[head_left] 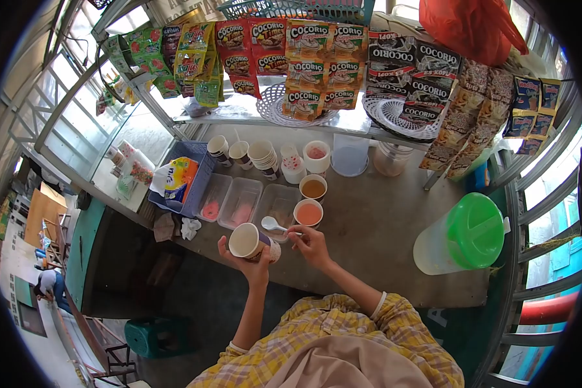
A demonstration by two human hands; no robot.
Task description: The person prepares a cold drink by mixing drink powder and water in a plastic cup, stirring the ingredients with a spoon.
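Note:
My left hand [255,266] is wrapped round a paper cup [245,241], its mouth tilted up toward me; no drink shows inside. In my right hand [311,246] is a white plastic spoon [273,224], gripped by its handle, with the bowl end just above and right of the cup's rim. Beyond the spoon lies a clear plastic tub [279,202]. A second tub [240,203] and a third tub [214,196], each with something pink inside, stand to its left. Close by are a cup of orange-pink drink [308,213] and a cup of amber drink [313,189].
Stacked paper cups [263,155] and a blue basket [197,152] line the counter's back left. A green-lidded pitcher [462,234] stands at right. Drink sachets [323,68] hang from the shelf above. A green stool [158,337] is below left.

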